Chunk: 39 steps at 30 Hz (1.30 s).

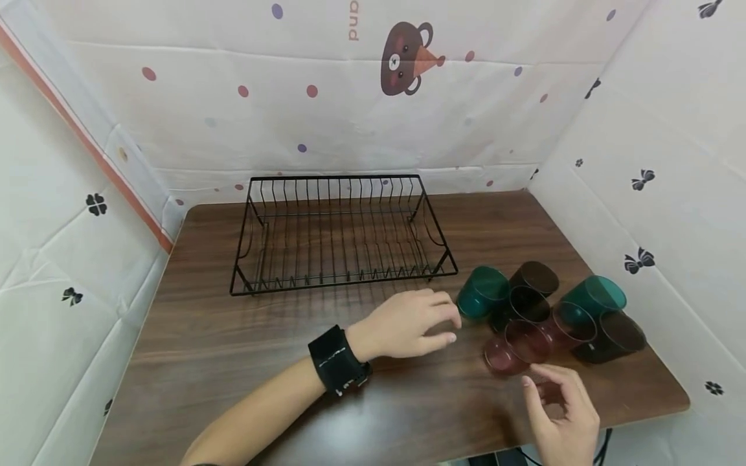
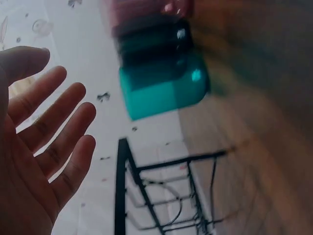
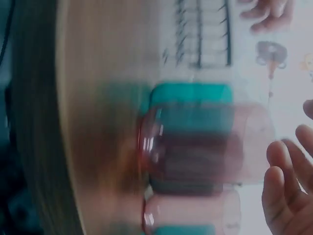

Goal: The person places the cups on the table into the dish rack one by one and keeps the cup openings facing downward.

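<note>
My left hand point(image 1: 410, 323) hovers over the table just left of a teal glass point(image 1: 479, 298), fingers loosely bent and holding nothing. In the left wrist view its fingers are spread apart, away from the glasses. My right hand point(image 1: 565, 421) is at the near side of a pink glass point(image 1: 506, 356), thumb and fingers curved with a gap between them. The right wrist view shows the right fingers point(image 3: 276, 196) near the pink glass's rim, with nothing in them. Behind the pink glass stand two dark glasses point(image 1: 536, 277), and a second pink glass point(image 1: 574, 327) is to its right.
A black wire dish rack point(image 1: 335, 177) stands at the back of the brown wooden table point(image 1: 233, 375). Another teal glass point(image 1: 603, 291) and a dark glass point(image 1: 612, 340) are near the right edge. Patterned sheets point(image 1: 262, 116) hang behind and beside the table.
</note>
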{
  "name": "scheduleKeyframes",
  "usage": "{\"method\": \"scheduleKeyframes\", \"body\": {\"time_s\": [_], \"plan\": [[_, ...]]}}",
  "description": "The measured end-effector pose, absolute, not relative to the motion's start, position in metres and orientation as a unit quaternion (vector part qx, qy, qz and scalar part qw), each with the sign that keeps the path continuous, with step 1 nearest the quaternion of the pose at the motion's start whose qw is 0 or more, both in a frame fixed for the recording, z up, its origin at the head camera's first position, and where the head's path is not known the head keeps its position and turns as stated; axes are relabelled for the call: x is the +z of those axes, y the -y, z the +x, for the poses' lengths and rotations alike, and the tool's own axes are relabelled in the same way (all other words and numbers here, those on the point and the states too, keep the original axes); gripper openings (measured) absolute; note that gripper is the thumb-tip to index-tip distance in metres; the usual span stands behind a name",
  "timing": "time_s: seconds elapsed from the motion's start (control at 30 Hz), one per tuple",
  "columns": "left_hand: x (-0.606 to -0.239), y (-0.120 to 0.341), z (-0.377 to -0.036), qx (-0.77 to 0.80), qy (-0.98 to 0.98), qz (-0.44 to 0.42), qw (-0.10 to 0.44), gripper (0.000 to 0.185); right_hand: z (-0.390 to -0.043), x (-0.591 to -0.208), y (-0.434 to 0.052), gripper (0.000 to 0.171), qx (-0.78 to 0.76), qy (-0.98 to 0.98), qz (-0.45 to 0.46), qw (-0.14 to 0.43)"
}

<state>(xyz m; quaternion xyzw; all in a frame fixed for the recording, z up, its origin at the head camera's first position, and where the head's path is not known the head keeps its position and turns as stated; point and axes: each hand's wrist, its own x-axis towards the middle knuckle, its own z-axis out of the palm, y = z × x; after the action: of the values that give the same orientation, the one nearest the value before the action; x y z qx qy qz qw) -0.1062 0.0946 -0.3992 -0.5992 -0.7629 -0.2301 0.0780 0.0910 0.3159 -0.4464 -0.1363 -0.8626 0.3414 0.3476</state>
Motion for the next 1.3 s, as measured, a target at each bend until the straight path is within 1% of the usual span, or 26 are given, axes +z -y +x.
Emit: {"method": "scheduleKeyframes", "body": {"time_s": [0.1,0.23,0.3,0.4,0.5,0.53,0.63,0.77,0.87,1.1,1.2,1.3], "plan": [[-0.402,-0.085,-0.099,-0.209,0.775,-0.59,0.088,0.021,0.088,-0.45,-0.326,0.045,0.274,0.887,-0.12,0.353],[-0.397,-0.061,-0.099,-0.197,0.799,-0.552,0.134,0.021,0.084,-0.456,-0.336,0.049,0.214,0.908,-0.116,0.341],[-0.395,-0.049,-0.102,-0.205,0.806,-0.536,0.146,0.021,0.083,-0.459,-0.339,0.047,0.2,0.912,-0.114,0.339],[-0.396,-0.037,-0.101,-0.221,0.806,-0.531,0.138,0.019,0.081,-0.461,-0.341,0.038,0.191,0.912,-0.109,0.346],[-0.401,-0.033,-0.095,-0.225,0.8,-0.545,0.109,0.019,0.08,-0.46,-0.341,0.024,0.188,0.911,-0.104,0.352],[-0.403,-0.032,-0.093,-0.223,0.799,-0.549,0.101,0.019,0.079,-0.459,-0.341,0.021,0.189,0.911,-0.104,0.353],[-0.41,-0.034,-0.086,-0.22,0.796,-0.559,0.079,0.018,0.077,-0.458,-0.339,0.019,0.192,0.91,-0.102,0.354],[-0.418,-0.035,-0.081,-0.225,0.808,-0.542,0.059,0.019,0.075,-0.457,-0.335,0.019,0.19,0.911,-0.101,0.351],[-0.423,-0.036,-0.081,-0.242,0.82,-0.518,0.022,0.029,0.074,-0.456,-0.33,0.019,0.192,0.913,-0.101,0.346],[-0.45,-0.058,-0.081,-0.305,0.813,-0.481,-0.125,0.064,0.066,-0.451,-0.313,0.02,0.225,0.91,-0.058,0.342],[-0.461,-0.069,-0.079,-0.328,0.808,-0.462,-0.165,0.076,0.06,-0.45,-0.303,0.022,0.238,0.912,-0.033,0.333],[-0.465,-0.077,-0.079,-0.344,0.805,-0.443,-0.191,0.086,0.054,-0.449,-0.29,0.023,0.258,0.911,-0.004,0.322]]}}
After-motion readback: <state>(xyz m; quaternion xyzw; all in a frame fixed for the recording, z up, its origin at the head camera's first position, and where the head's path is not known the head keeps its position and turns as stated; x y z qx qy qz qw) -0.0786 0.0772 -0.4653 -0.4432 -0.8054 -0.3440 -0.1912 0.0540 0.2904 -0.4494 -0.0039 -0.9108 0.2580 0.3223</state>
